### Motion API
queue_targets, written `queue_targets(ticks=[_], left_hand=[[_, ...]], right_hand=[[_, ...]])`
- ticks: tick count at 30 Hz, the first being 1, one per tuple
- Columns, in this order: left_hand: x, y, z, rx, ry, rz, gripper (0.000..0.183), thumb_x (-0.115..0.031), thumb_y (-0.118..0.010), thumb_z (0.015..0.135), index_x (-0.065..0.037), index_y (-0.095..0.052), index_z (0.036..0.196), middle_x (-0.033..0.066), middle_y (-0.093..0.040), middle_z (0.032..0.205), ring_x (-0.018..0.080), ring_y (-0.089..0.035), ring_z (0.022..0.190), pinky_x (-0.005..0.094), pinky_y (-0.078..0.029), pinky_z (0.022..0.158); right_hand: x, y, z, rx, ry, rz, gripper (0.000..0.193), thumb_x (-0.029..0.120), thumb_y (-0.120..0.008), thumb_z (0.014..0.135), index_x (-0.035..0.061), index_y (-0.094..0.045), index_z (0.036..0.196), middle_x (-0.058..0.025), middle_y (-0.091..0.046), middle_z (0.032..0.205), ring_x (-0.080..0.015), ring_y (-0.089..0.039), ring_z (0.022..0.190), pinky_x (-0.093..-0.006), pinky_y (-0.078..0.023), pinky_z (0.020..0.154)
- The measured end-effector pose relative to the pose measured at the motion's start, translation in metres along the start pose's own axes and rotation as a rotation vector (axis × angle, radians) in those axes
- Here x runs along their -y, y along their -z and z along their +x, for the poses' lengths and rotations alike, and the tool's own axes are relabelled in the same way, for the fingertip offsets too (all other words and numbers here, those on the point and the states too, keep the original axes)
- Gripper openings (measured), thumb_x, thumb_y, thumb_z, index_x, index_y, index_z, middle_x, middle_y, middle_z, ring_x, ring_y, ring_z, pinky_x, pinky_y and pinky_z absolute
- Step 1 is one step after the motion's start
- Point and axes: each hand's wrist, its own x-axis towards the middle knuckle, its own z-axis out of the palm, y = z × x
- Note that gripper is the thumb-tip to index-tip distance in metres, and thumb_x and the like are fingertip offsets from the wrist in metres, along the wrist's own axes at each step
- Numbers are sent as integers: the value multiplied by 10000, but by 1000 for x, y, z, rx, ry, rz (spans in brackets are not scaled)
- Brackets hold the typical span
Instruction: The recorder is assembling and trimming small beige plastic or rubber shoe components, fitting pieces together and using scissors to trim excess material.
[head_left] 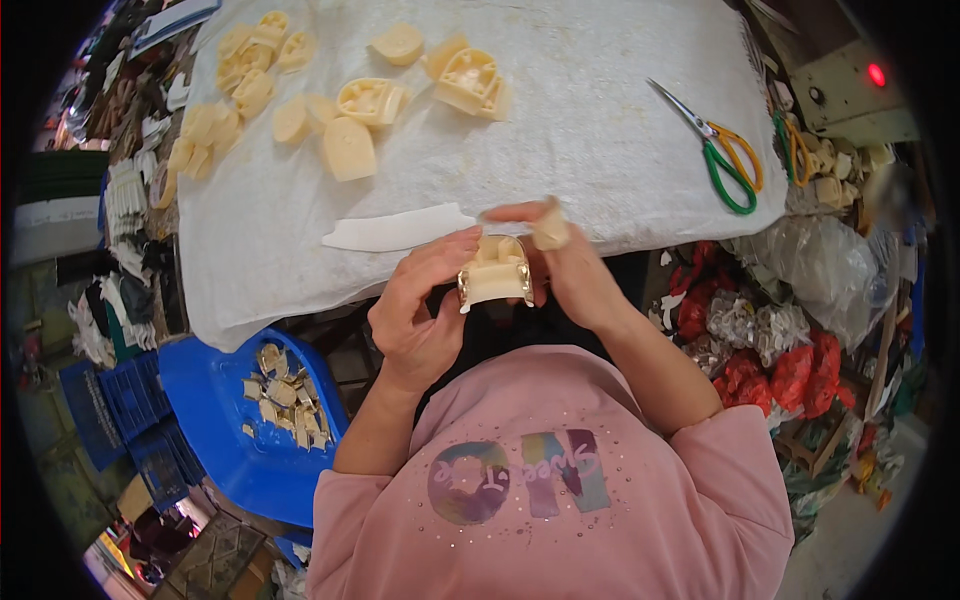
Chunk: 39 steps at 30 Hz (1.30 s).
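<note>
A cream shoe heel with a shiny gold edge (497,281) is held in front of my body, just off the near edge of the table. My left hand (425,295) is closed round its left side, thumb below and fingers above. At its right side my right hand (577,275) grips it too, with the index finger stretched out over the table. Tan tape (550,226) wraps a finger of that hand. Some fingertips are hidden behind the heel. Just beyond my hands lies a curved white strip (400,228) on the cloth.
A white cloth (590,130) covers the table. Several plain cream heels (372,100) lie at its far left, and scissors with green and orange handles (722,160) at the right. A blue plastic bin (215,425) at lower left holds gold-edged pieces. Plastic bags (790,340) crowd the right side.
</note>
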Motion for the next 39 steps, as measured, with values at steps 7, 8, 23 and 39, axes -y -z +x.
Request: queue_targets(ticks=[7, 8, 23, 39], left_hand=[[1, 6, -2, -69, -9, -187, 411, 56, -683, 754, -24, -419, 1059, 191, -593, 1040, 360, -597, 1013, 516, -484, 911], [-1, 7, -3, -62, 10, -160, 389, 56, -678, 759, -30, -428, 1044, 197, -592, 1042, 371, -599, 1008, 506, -494, 898], [-17, -2, -7, -72, 184, -178, 215, 73, -654, 775, 1, -538, 940, 199, -618, 980, 336, -628, 967, 377, -539, 815], [-7, 8, 10, -28, 77, -317, 281, 208, -577, 721, 17, -532, 922, 174, -595, 1017, 374, -588, 1048, 445, -488, 920]], right_hand=[[-7, 7, -20, -97, 900, -527, 345, 64, -692, 713, 113, -623, 1048, -96, -539, 1087, -265, -461, 937, -340, -404, 780], [-7, 5, -19, -95, 901, -527, 345, 64, -692, 713, 113, -623, 1048, -96, -539, 1087, -265, -461, 937, -340, -404, 780], [-24, -11, -8, -142, 1056, -596, 359, -58, -622, 629, 108, -567, 943, -103, -506, 990, -275, -433, 889, -381, -360, 779], [2, 90, -38, -610, 879, -489, 254, -43, -515, 854, -21, -519, 1107, -125, -567, 1106, -185, -542, 1005, -304, -426, 871]])
